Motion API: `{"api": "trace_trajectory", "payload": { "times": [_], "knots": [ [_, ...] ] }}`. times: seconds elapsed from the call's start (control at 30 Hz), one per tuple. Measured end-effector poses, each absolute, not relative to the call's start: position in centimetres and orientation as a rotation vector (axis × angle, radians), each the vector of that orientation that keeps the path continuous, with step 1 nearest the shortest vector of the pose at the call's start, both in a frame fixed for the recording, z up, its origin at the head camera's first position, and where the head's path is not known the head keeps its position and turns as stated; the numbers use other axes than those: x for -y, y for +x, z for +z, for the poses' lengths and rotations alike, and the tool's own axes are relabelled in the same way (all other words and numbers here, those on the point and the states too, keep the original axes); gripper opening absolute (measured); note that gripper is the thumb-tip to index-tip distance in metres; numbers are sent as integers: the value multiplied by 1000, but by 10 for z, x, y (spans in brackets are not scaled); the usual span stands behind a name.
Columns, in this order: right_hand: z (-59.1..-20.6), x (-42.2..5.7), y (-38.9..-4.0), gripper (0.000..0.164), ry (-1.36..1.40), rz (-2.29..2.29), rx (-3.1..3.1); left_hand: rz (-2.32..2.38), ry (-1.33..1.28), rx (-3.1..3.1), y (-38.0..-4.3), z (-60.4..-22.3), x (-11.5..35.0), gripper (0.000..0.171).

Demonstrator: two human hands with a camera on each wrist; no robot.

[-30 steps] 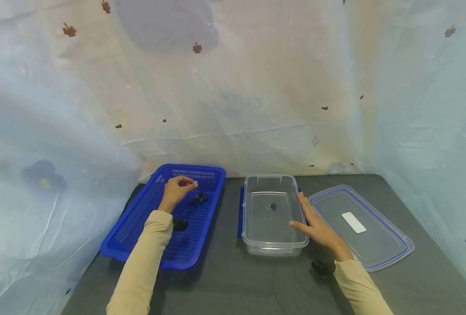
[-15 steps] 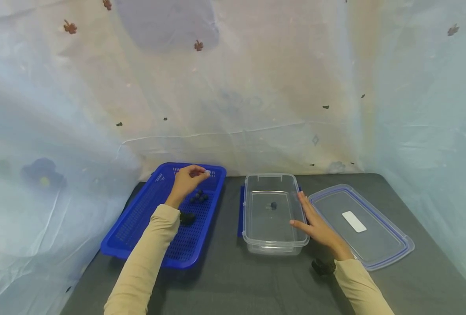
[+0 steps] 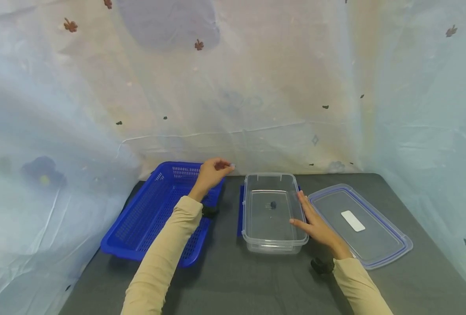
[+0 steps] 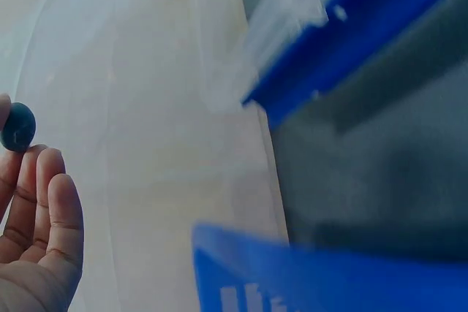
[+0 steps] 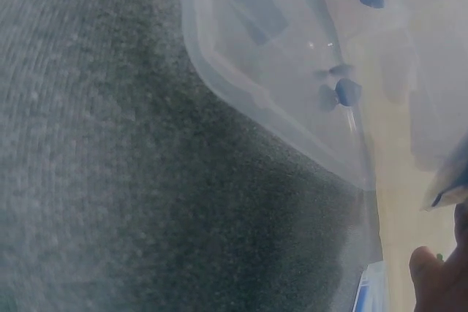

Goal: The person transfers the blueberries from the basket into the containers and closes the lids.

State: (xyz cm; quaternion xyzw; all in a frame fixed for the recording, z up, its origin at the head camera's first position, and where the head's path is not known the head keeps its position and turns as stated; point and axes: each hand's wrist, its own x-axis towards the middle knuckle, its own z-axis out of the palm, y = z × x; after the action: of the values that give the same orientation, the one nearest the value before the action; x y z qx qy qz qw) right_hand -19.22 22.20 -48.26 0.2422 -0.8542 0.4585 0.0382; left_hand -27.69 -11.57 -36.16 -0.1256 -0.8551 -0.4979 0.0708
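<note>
My left hand (image 3: 211,175) pinches a blueberry (image 4: 18,127) between thumb and fingertips. It hovers over the far right rim of the blue slotted basket (image 3: 138,227), the forearm crossing above that basket. The clear plastic container (image 3: 270,229) sits uncovered to the right, with one dark blueberry (image 3: 273,204) on its floor. My right hand (image 3: 317,225) rests along the container's right side, fingers straight and thumb over the rim. In the right wrist view the blueberry (image 5: 349,93) shows through the container wall.
A clear lid (image 3: 374,245) with a blue seal and a white label (image 3: 352,221) lies right of the container. Blue side clips (image 3: 241,212) hang along the container. Behind the dark cloth-covered table (image 3: 256,284) hangs a pale patterned sheet (image 3: 256,87).
My left hand has moved right and away from me, carrying the blueberry from above the basket to past its rim. My right hand and the container have stayed put.
</note>
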Motion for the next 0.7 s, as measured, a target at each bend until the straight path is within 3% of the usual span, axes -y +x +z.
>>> {"api": "trace_trajectory", "payload": {
  "times": [0.7],
  "knots": [
    [-480, -221, -191, 88, 710, 1421, 2641, -1619, -554, 2528, -281, -378, 25, 22]
  ]
}}
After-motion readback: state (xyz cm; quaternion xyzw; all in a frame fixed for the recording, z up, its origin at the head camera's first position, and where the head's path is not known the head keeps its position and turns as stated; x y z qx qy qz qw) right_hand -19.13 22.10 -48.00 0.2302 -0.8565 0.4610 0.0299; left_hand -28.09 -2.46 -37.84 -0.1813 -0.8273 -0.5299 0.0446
